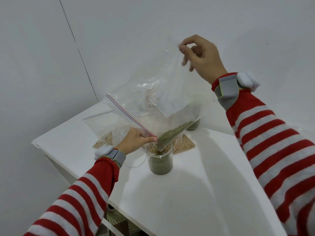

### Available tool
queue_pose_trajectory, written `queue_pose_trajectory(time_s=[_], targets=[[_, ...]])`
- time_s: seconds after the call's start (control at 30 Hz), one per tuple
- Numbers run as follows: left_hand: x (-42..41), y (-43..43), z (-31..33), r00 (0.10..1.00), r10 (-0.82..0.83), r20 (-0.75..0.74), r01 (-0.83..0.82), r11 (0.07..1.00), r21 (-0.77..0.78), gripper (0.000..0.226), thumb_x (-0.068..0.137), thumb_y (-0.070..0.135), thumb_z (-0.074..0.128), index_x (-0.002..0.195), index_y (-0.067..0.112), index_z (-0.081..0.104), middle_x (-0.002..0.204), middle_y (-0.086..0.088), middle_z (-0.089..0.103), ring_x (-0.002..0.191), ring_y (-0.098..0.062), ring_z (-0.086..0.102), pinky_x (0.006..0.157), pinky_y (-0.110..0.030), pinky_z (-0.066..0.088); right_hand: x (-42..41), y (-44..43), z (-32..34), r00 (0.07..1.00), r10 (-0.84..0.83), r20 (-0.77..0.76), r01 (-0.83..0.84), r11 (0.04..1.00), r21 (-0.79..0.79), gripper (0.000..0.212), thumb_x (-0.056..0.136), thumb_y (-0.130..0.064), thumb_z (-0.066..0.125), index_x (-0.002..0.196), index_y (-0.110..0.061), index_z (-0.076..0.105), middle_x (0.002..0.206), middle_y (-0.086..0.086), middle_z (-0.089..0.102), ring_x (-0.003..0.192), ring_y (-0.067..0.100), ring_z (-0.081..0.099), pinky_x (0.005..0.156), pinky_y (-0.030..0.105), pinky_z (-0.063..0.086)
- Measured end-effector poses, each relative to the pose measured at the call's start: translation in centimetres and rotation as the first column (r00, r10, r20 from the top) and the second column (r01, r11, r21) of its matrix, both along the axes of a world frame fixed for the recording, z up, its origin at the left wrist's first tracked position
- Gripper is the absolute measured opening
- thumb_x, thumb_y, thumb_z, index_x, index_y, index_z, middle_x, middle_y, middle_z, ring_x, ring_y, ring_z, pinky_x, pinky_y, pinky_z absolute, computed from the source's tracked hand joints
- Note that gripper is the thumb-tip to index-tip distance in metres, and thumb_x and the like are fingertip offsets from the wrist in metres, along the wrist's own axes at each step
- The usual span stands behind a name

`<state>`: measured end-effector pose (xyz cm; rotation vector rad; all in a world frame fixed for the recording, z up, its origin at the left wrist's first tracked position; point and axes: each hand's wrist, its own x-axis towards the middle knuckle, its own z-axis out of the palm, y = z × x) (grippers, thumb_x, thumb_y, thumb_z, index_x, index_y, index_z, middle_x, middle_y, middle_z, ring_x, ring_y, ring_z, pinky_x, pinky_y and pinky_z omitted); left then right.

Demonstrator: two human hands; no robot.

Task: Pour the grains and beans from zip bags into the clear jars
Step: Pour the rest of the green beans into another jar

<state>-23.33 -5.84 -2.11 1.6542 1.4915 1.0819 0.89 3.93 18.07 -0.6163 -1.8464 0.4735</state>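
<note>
Right hand (202, 60) pinches the zip bag (153, 99) high; left hand (134, 142) pinches its mouth, green beans (170, 133) sliding into the part-filled jar (160, 166) just below. Pale bean bags (183, 145) behind that grip lie unpoured.

Person, two arms in view; both hands bare.

- Left sleeve (76, 201): long, soft fabric, with red and pale grey hoops. It ends in a plain red cuff short of the left hand (134, 142).
- Right sleeve (272, 150): same red and pale grey hoops, with a plain red cuff behind the right hand (202, 57).
- Left wrist strap (117, 156): grey fabric band over the cuff, with thin yellow-green edging.
- Right wrist strap (226, 91): grey band with a folded flap and yellow-green trim along one edge.
- Left white pod (102, 151): rounded and lumpy, on the strap's outer side.
- Right white pod (247, 80): the same kind, beside the strap, away from the hand.
</note>
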Motion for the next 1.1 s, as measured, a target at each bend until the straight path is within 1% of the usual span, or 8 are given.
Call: queue_pose_trajectory(time_s=[0.13, 0.23, 0.3, 0.37, 0.43, 0.63, 0.87, 1.1], targets=[[0.0, -0.1, -0.3, 1.000, 0.001, -0.022, -0.002, 1.000, -0.007, 0.017, 0.077, 0.017, 0.081, 0.088, 0.004, 0.079, 0.094, 0.002, 0.077, 0.092, -0.003, 0.070, 0.078, -0.009, 0.048, 0.7, 0.1, -0.2, 0.996, 0.067, 0.054, -0.060, 0.990, -0.130, 0.025, 0.094, -0.045, 0.061, 0.110, -0.026, 0.061, 0.079, 0.000, 0.073, 0.062, 0.010, 0.064, 0.064, 0.024, 0.051], [-0.2, -0.2, -0.6, 0.998, 0.011, -0.055, -0.012, 1.000, -0.008, 0.016, 0.077, 0.019, 0.081, 0.086, 0.006, 0.080, 0.091, 0.006, 0.077, 0.091, -0.001, 0.069, 0.077, -0.007, 0.046, 2.4, 1.2, -0.9, 0.947, 0.125, 0.296, 0.007, 0.913, -0.407, 0.072, 0.079, -0.055, 0.073, 0.138, -0.029, 0.040, 0.108, -0.009, 0.067, 0.091, 0.003, 0.064, 0.078, 0.017, 0.048], [-0.4, -0.3, -0.8, 0.997, 0.011, -0.075, -0.012, 1.000, -0.013, 0.016, 0.077, 0.021, 0.081, 0.086, 0.008, 0.080, 0.090, 0.006, 0.077, 0.092, -0.003, 0.070, 0.079, -0.009, 0.047, 3.7, 2.1, -2.0, 0.768, 0.143, 0.625, 0.263, 0.819, -0.510, 0.091, 0.068, -0.062, 0.079, 0.143, -0.036, 0.033, 0.125, -0.012, 0.055, 0.114, 0.012, 0.056, 0.098, 0.033, 0.045], [-0.5, -0.3, -0.9, 0.996, 0.012, -0.083, -0.013, 1.000, -0.013, 0.014, 0.077, 0.022, 0.081, 0.084, 0.011, 0.080, 0.089, 0.006, 0.077, 0.091, -0.004, 0.070, 0.081, -0.011, 0.049, 4.9, 2.6, -3.2, 0.487, 0.205, 0.849, 0.482, 0.747, -0.457, 0.072, 0.075, -0.053, 0.077, 0.136, -0.025, 0.051, 0.127, -0.005, 0.059, 0.118, 0.019, 0.055, 0.109, 0.042, 0.036], [-0.5, -0.3, -0.9, 0.996, 0.011, -0.091, -0.013, 1.000, -0.019, 0.012, 0.076, 0.023, 0.082, 0.083, 0.013, 0.081, 0.088, 0.007, 0.077, 0.091, -0.005, 0.070, 0.083, -0.014, 0.050, 5.9, 3.3, -4.4, 0.407, 0.172, 0.897, 0.544, 0.743, -0.390, 0.046, 0.080, -0.044, 0.076, 0.117, -0.017, 0.068, 0.113, -0.002, 0.069, 0.110, 0.017, 0.063, 0.112, 0.038, 0.031], [-0.7, -0.1, -1.1, 0.994, 0.038, -0.101, -0.041, 0.999, -0.025, 0.017, 0.075, 0.028, 0.083, 0.085, 0.016, 0.081, 0.089, 0.005, 0.077, 0.093, -0.006, 0.070, 0.085, -0.017, 0.051, 7.4, 2.3, -3.9, 0.723, 0.087, 0.685, 0.366, 0.793, -0.487, 0.041, 0.069, -0.055, 0.078, 0.101, -0.030, 0.077, 0.126, -0.006, 0.064, 0.128, 0.017, 0.047, 0.113, 0.038, 0.027], [-0.3, -0.4, -0.7, 0.997, 0.040, -0.067, -0.042, 0.998, -0.035, 0.013, 0.074, 0.029, 0.082, 0.083, 0.020, 0.081, 0.090, 0.009, 0.076, 0.094, -0.004, 0.069, 0.084, -0.015, 0.049, 6.4, 1.7, -3.1, 0.815, 0.148, 0.561, 0.193, 0.843, -0.503, 0.023, 0.082, -0.050, 0.071, 0.098, -0.036, 0.077, 0.117, -0.015, 0.067, 0.123, 0.010, 0.050, 0.107, 0.030, 0.029], [-0.4, -1.0, -0.3, 0.996, 0.073, 0.048, -0.071, 0.997, -0.034, 0.008, 0.074, 0.023, 0.083, 0.069, 0.028, 0.079, 0.093, 0.004, 0.077, 0.099, -0.008, 0.070, 0.095, -0.028, 0.052, 5.8, 1.7, -4.2, 0.927, 0.094, 0.362, 0.079, 0.897, -0.436, 0.025, 0.094, -0.036, 0.062, 0.089, -0.016, 0.076, 0.105, -0.014, 0.072, 0.106, -0.008, 0.057, 0.083, 0.009, 0.035]])
